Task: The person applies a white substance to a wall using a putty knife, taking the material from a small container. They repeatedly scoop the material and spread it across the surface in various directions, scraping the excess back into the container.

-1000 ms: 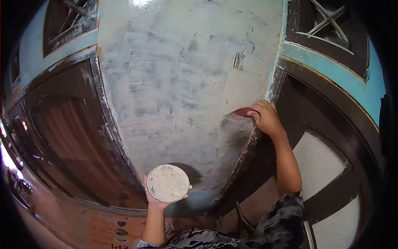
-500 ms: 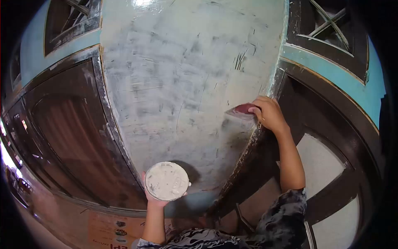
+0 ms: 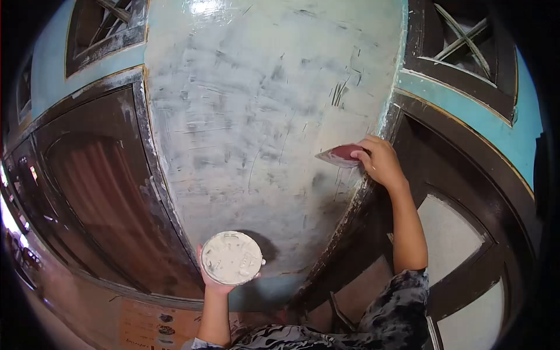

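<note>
My right hand [image 3: 382, 161] is closed round a dark red scraper [image 3: 341, 154] with a pale-smeared blade, held at the right side of the wall panel beside the door frame. The panel [image 3: 251, 128] is coated in uneven whitish-grey paste with dark streaks. Low in front of the panel, my left hand [image 3: 217, 287] supports a round lid-like container [image 3: 231, 258] from below. Whitish paste covers the container's face. Most of my left fingers are hidden beneath it.
A dark wooden door with a reddish curtain [image 3: 96, 198] stands on the left. Another dark door with pale panels [image 3: 449, 224] is on the right. Crossed slats [image 3: 464, 41] fill the upper right opening. An orange printed box [image 3: 140, 326] lies low at the left.
The scraper and my right hand have shifted very slightly, with the blade's face showing a little more. The container and my left hand sit slightly lower and farther left in view.
</note>
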{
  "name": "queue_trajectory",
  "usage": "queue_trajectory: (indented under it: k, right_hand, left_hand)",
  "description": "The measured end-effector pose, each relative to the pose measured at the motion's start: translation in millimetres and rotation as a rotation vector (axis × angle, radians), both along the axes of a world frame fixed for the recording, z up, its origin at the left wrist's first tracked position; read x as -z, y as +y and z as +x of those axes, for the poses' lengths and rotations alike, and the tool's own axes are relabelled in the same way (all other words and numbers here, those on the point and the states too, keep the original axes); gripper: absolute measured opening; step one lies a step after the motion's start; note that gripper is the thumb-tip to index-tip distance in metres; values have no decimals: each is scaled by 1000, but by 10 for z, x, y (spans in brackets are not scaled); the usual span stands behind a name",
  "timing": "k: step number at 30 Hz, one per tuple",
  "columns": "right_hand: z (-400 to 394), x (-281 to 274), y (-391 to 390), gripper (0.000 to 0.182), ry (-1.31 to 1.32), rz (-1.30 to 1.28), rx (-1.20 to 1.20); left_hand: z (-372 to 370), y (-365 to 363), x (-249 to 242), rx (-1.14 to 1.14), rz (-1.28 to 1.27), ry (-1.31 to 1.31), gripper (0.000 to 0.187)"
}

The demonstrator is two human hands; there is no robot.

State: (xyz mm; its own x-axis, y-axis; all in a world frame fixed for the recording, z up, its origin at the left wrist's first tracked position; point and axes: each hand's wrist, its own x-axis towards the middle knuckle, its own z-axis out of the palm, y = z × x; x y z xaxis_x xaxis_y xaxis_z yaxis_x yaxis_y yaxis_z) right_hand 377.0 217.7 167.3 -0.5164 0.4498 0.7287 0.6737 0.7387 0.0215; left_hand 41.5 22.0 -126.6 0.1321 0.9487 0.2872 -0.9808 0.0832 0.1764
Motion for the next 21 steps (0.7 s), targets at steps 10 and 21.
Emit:
queue_trajectory:
  k: [10, 21]
  right_hand:
    - [-145, 91, 98, 19, -164, 85, 106]
    - [59, 1010, 234, 10, -271, -102, -113]
  left_hand:
    - [33, 38, 34, 25, 11, -52, 103]
    - [28, 25, 84, 67, 7, -119, 103]
